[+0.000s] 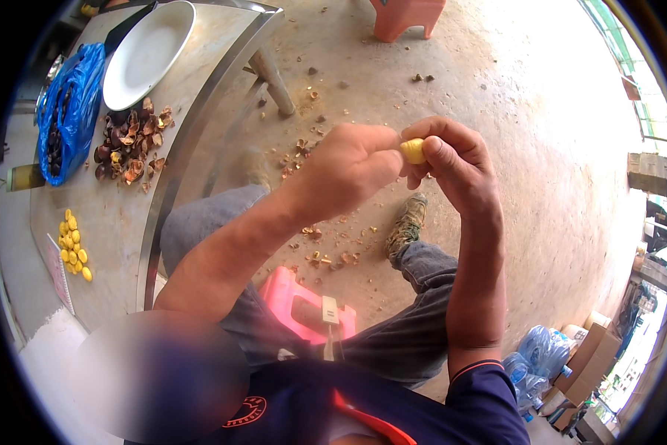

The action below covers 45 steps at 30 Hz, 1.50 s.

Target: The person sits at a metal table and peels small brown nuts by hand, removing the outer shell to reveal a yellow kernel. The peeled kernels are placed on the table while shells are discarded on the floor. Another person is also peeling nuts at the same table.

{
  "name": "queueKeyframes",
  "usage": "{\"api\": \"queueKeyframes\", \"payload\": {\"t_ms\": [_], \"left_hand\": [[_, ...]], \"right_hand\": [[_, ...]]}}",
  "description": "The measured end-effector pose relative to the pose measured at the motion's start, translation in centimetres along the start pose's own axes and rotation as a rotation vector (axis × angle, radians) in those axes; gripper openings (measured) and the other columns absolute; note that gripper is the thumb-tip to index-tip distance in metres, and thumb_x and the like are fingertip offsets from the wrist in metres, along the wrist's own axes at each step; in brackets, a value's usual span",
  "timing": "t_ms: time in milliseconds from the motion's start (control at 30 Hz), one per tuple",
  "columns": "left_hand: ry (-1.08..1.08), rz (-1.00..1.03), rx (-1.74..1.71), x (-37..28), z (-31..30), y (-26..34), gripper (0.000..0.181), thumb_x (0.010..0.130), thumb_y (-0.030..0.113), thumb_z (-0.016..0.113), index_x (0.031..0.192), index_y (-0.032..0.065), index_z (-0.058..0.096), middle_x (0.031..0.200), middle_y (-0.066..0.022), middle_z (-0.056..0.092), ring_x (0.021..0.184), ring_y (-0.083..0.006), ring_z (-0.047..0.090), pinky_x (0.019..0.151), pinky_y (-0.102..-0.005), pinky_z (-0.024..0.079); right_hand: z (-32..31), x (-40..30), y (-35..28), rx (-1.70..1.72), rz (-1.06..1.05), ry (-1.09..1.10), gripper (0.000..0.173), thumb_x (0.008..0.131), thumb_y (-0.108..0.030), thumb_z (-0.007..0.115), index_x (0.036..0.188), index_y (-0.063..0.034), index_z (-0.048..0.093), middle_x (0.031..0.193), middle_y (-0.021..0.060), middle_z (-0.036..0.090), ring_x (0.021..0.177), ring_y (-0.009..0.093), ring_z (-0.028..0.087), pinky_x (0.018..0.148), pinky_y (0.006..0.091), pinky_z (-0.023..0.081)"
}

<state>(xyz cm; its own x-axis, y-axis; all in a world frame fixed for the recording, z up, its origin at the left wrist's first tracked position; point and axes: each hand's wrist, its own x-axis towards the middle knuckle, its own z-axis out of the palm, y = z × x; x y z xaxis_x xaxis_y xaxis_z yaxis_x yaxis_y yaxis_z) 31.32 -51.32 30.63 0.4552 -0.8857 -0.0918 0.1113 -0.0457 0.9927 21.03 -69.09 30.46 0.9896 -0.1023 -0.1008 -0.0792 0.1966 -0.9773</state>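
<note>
Between the thumb and fingers of my right hand (460, 161) is a peeled yellow nut kernel (413, 151), probably chestnut, with a furrowed surface. My left hand (358, 161), slightly blurred, is curled with its thumb and forefinger tips at the kernel's left end; whether anything is pinched in them is hidden. Both hands are in the air above the floor, between my knees. On the table to my left lie a group of yellow kernels (73, 245) and a heap of cracked brown shells and dark nuts (130, 142).
A blue plastic bag (72, 111) of dark nuts and a white oval dish (150, 55) occupy the metal-edged table (116, 233). Shell bits (333, 258) litter the concrete floor. A pink stool (289, 289) is beneath me, a red stool (408, 19) ahead. Plastic bottles (539, 356) lie right.
</note>
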Motion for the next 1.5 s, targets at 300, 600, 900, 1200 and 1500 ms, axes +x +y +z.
{"api": "queueKeyframes", "payload": {"t_ms": [300, 600, 900, 1200, 1500], "left_hand": [[-0.001, -0.082, -0.081, 0.1, -0.1, 0.4, 0.025, 0.086, 0.014, 0.049, 0.081, 0.0002, 0.069, 0.062, 0.0011, 0.052, 0.059, -0.0062, 0.047, 0.053, -0.0257, 0.039], [0.008, 0.02, -0.022, 0.2, -0.1, -0.5, 0.021, 0.09, 0.016, 0.051, 0.079, 0.0003, 0.061, 0.065, 0.0052, 0.049, 0.06, -0.0031, 0.041, 0.053, -0.0226, 0.035], [0.008, -0.125, -0.038, 0.5, -0.5, -0.6, 0.026, 0.083, 0.018, 0.052, 0.075, -0.0034, 0.065, 0.059, -0.0005, 0.053, 0.053, -0.0079, 0.046, 0.046, -0.0274, 0.036], [-0.039, -0.224, -0.186, 0.4, 0.0, -0.5, 0.025, 0.09, 0.019, 0.051, 0.073, 0.0022, 0.06, 0.057, 0.0031, 0.045, 0.049, -0.0045, 0.036, 0.044, -0.0232, 0.029], [-0.017, -0.177, -0.126, 0.4, 0.1, -0.9, 0.027, 0.091, 0.02, 0.05, 0.075, 0.0017, 0.062, 0.058, 0.0045, 0.045, 0.051, -0.004, 0.037, 0.046, -0.0224, 0.029]], "right_hand": [[0.3, 0.1, 0.4, 0.002, -0.018, 0.041, 0.031, 0.097, -0.024, 0.058, 0.102, 0.0061, 0.066, 0.085, 0.0108, 0.068, 0.069, 0.014, 0.062, 0.063, 0.0277, 0.052], [0.7, 0.1, 0.3, -0.009, 0.056, 0.089, 0.032, 0.097, -0.025, 0.056, 0.103, 0.005, 0.066, 0.084, 0.0094, 0.067, 0.068, 0.012, 0.06, 0.059, 0.0264, 0.051], [2.1, 0.0, -0.3, -0.162, 0.08, 0.22, 0.029, 0.097, -0.026, 0.053, 0.097, 0.0001, 0.067, 0.074, 0.002, 0.06, 0.061, 0.008, 0.053, 0.051, 0.0222, 0.042], [1.5, 0.3, -0.1, -0.125, 0.106, 0.209, 0.034, 0.1, -0.029, 0.048, 0.091, -0.0015, 0.066, 0.066, 0.0017, 0.056, 0.052, 0.007, 0.048, 0.046, 0.0218, 0.037], [1.8, 0.3, 0.0, -0.206, 0.074, 0.237, 0.034, 0.101, -0.028, 0.048, 0.091, -0.0022, 0.067, 0.067, 0.0014, 0.057, 0.054, 0.007, 0.049, 0.046, 0.0216, 0.039]]}}
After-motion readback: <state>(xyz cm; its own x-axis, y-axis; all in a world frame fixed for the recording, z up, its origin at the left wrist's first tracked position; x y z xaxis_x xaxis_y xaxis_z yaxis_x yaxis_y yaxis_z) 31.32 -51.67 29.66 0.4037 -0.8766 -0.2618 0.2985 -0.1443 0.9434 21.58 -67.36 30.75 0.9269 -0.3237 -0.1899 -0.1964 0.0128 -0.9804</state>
